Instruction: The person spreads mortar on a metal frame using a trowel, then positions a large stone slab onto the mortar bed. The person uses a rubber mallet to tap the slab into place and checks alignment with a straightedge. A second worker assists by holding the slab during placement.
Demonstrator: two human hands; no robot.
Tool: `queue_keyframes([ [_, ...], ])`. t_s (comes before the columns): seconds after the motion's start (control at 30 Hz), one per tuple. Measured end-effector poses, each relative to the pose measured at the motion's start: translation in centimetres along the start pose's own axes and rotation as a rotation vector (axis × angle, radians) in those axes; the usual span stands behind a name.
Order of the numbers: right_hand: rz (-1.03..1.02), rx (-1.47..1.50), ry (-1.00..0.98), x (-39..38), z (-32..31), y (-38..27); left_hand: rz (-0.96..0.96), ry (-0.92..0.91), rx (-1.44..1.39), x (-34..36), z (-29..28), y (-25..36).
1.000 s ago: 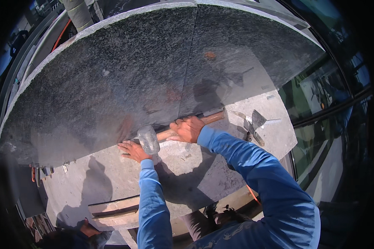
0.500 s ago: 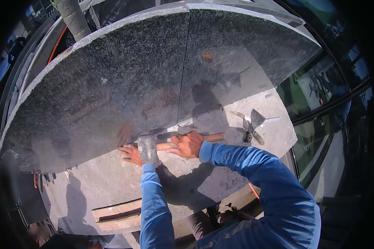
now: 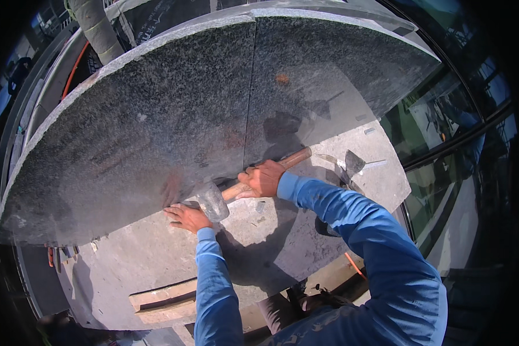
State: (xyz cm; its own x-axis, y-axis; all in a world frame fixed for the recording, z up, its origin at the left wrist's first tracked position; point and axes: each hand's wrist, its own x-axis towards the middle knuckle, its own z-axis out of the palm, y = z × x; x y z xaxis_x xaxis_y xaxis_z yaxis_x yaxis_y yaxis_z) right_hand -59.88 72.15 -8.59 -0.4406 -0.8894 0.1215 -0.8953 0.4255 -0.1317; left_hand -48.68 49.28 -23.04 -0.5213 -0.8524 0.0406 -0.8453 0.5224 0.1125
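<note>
My right hand point(image 3: 264, 177) is closed round the wooden handle of a mallet point(image 3: 297, 158). Its pale, blocky head point(image 3: 213, 203) is close beside my left hand point(image 3: 188, 218), near the foot of a dark polished stone slab point(image 3: 155, 115). The left hand lies with fingers stretched out at the slab's lower edge, holding nothing. Whether the mallet head touches the slab cannot be made out. A narrow vertical joint divides the slab from the stone panel point(image 3: 323, 75) to its right. Beneath both hands is a dusty grey stone surface point(image 3: 138, 254).
A pointing trowel point(image 3: 354, 164) and other hand tools lie to the right, partly behind my right sleeve. Wooden strips point(image 3: 164, 300) rest near the front edge. Several tools point(image 3: 60, 256) are at the far left. Dark glass panes point(image 3: 444, 115) border the right side.
The mallet has swung to a steeper slant, its handle end shifting away from me and its head turning. My right hand has moved slightly with it; my left hand has stayed nearly in place.
</note>
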Motion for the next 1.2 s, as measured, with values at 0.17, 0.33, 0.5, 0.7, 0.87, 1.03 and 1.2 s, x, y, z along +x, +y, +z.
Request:
queue_keyframes([
  [0.17, -0.001, 0.026, 0.073, -1.3, 1.7, -3.7, -0.012, 0.042, -0.023, 0.7, 1.1, -1.0],
  [0.33, -0.044, 0.001, 0.052, -0.2, -0.3, -0.9, 0.011, -0.010, -0.080, -0.2, -1.0, 0.2],
  [0.5, 0.105, 0.038, -0.115, -0.9, 0.5, -3.4, 0.020, 0.147, 0.048, 1.6, 3.2, -1.5],
  [0.7, 0.138, -0.007, 0.000, -2.2, 0.3, -0.4, 0.055, -0.090, -0.020, -1.2, -2.1, 1.8],
  [0.87, -0.115, 0.033, -0.015, -2.5, 0.3, -2.1, -0.023, -0.053, -0.076, -0.1, -1.3, 0.6],
  [1.03, 0.100, -0.032, 0.070, -1.7, -1.1, -1.1, 0.039, -0.024, 0.058, 0.1, 0.0, 0.1],
  [1.2, -0.181, 0.001, 0.170, -2.2, -2.4, -2.7, -0.046, 0.095, -0.117, 0.0, 0.7, 0.3],
])
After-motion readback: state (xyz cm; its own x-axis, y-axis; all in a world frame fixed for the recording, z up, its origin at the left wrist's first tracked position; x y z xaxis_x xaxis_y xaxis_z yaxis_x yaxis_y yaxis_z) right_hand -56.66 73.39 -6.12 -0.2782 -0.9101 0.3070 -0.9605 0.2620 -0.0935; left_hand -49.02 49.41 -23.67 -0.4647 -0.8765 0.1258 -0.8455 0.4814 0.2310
